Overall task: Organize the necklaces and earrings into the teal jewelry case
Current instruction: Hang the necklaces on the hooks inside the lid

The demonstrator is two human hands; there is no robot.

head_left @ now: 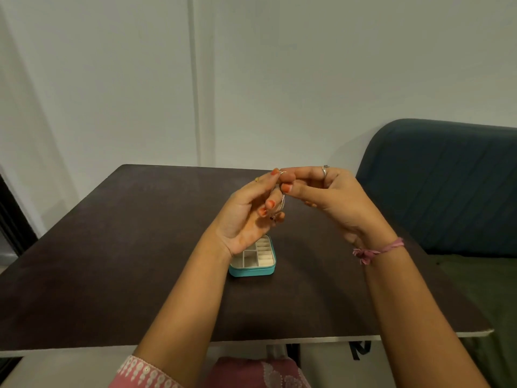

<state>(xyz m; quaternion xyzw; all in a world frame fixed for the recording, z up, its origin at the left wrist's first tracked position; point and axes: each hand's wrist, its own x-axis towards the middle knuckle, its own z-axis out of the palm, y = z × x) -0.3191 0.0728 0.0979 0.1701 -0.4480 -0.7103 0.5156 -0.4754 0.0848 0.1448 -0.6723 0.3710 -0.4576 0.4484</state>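
The teal jewelry case (251,271) lies open on the dark table (112,247), showing cream compartments; my left wrist hides part of it. Above the case both hands are raised and meet at the fingertips. My left hand (249,211) is palm up, its fingers curled round a thin silver necklace (283,201) that hangs down between the hands, with a small dark pendant at its lower end. My right hand (330,197) pinches the top of the same chain between thumb and forefinger. A silver ring sits on a right finger.
A dark blue sofa (447,186) stands right of the table, with a green cushion below it. A white wall is behind. The table's front edge runs just before my lap. A pink thread band circles my right wrist.
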